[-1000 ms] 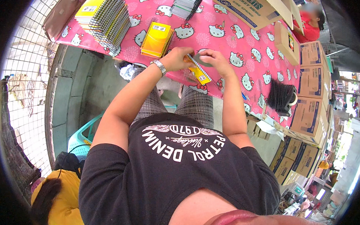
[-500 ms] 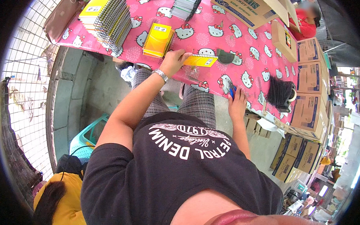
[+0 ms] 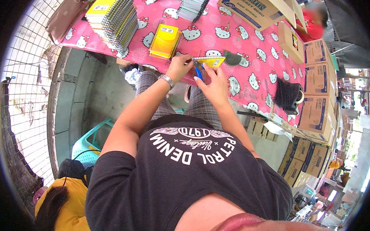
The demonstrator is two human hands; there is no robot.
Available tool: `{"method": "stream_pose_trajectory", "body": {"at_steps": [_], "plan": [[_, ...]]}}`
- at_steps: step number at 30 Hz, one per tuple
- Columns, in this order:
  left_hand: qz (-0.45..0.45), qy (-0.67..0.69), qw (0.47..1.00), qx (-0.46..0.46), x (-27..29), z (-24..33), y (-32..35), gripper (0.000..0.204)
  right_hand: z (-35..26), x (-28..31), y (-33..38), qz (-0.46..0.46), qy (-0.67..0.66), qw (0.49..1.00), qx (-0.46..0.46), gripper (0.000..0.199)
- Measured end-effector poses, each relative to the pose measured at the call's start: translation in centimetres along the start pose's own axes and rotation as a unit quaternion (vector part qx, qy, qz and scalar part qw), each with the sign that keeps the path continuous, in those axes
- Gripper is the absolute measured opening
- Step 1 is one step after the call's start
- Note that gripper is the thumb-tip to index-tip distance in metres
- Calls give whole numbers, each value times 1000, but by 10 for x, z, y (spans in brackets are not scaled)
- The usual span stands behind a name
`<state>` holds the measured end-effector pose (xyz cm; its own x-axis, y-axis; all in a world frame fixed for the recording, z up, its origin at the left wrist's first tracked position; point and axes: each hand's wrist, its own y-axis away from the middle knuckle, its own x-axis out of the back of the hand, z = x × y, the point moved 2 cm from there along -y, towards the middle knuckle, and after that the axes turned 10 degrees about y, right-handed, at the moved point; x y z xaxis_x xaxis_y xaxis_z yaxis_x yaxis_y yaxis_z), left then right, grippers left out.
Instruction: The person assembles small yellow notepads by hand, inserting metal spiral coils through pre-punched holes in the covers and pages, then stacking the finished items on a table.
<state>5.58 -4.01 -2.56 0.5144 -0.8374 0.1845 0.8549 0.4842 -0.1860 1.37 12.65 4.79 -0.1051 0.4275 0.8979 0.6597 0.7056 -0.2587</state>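
A yellow spiral notebook (image 3: 217, 62) lies near the table's front edge, its white-looking coil along the far side. My left hand (image 3: 179, 68) pinches the notebook's left end. In my right hand (image 3: 215, 82) are blue-handled pliers (image 3: 198, 71), their dark jaws up by the notebook's left end, close to my left fingertips. Whether the jaws touch the coil is too small to tell. Just left of the hands sits a short pile of yellow spiral notebooks (image 3: 165, 41). A dark grey rounded piece (image 3: 232, 58) lies at the notebook's right end.
A tall stack of spiral notebooks (image 3: 116, 26) rises at the far left, with another stack (image 3: 193, 6) behind. An open carton (image 3: 250, 9) stands at the back. Black coils (image 3: 287, 96) lie at the right, beside stacked cartons (image 3: 317, 111). A person in red (image 3: 314, 27) is at the far right.
My right hand has lifted the pliers from the table's front edge and brought them left to the notebook. My left hand still holds the notebook's end.
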Motion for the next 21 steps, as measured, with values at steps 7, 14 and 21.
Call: {"method": "stream_pose_trajectory", "body": {"at_steps": [7, 14, 21], "plan": [[50, -37, 995, -75, 3, 8, 9, 20, 10, -10, 14, -159, -292, 928, -167, 46], [86, -230, 940, -237, 68, 112, -37, 16, 65, -5, 7, -108, 62, 990, -69, 48], [135, -364, 917, -90, 80, 6, -94, 29, 25, -58, -72, -61, -258, 960, -95, 52]]}}
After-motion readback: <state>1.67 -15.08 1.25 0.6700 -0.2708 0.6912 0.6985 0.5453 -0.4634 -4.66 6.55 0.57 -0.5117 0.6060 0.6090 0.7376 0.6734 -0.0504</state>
